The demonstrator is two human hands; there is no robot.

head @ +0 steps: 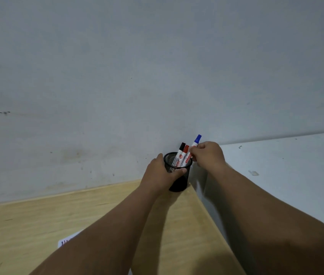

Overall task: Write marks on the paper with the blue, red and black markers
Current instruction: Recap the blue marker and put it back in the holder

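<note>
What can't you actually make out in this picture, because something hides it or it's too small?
- Paper, head view: only a corner shows; the left forearm covers the rest, and its marks are too small to read.
- Blue marker: the right hand hides its lower barrel, so whether it sits in the mesh cup is unclear.
- Black marker and red marker: lower ends hidden inside the cup.
- Left hand: fingers behind the cup are unseen.

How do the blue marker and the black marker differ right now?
The blue marker is pinched by the right hand and stands highest; the black marker rests untouched, lower in the cup. Their caps are blue and black. Both have white barrels, caps on and pointing up. The left hand grips the cup.
</note>
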